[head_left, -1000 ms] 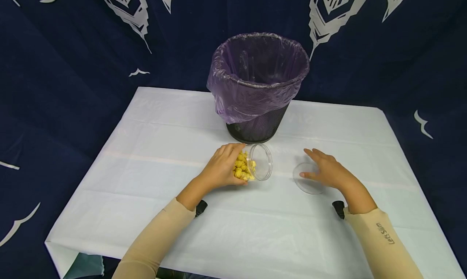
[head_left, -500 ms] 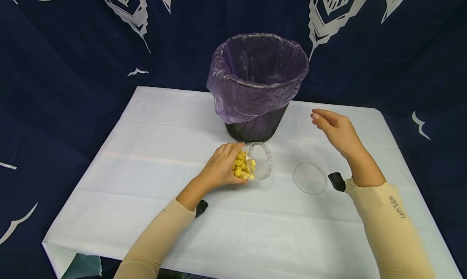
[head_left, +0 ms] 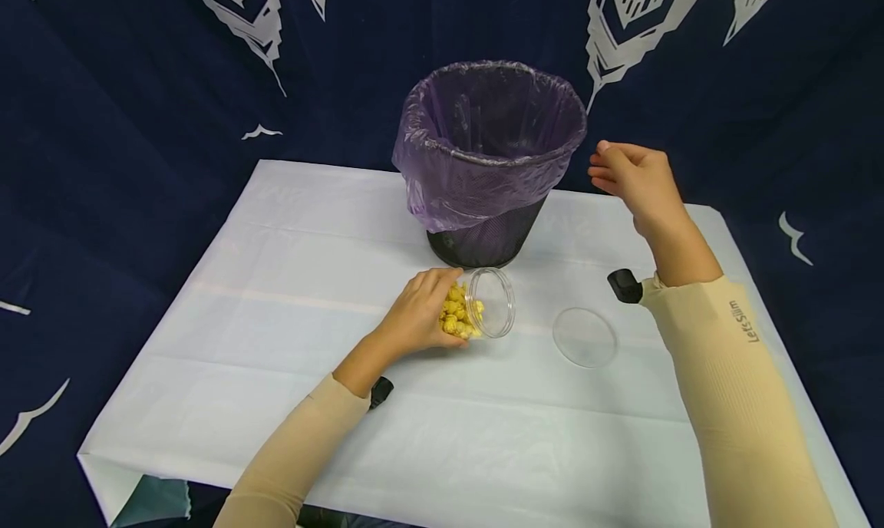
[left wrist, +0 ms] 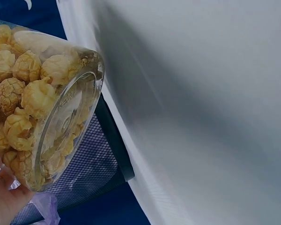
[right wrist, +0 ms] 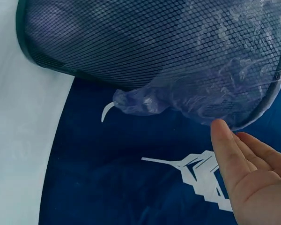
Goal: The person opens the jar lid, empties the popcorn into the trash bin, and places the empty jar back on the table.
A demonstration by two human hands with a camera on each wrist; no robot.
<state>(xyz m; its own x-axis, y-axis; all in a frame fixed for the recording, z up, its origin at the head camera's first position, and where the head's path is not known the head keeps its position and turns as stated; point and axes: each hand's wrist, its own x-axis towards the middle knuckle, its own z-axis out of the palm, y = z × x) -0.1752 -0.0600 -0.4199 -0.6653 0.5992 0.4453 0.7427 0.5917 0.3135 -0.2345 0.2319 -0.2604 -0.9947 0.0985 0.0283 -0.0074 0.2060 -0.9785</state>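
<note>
1. At far left, a beige sleeve leads to a left hand curled around a jar of popcorn, thumb on the near side, fingers on the far side; the grip likely keeps the round wall from rolling.

2. The clear jar leans with its uncovered mouth to the right, just in front of a bin. Yellow popcorn sits toward the base, probably because the lean is not steep enough to send it out. Whether the base touches the white tablecloth cannot be told.

3. Behind the jar, the black mesh bin stands upright on the table, its purple bag folded over the rim, presumably to hold the lining in place.

4. Right of the jar, a clear round lid lies flat on the cloth, well apart from it, which leaves the mouth free.

5. At far right, a right hand is raised beside the bin's rim, fingers loosely extended, nothing visible in it. Contact with the bag cannot be told.
</note>
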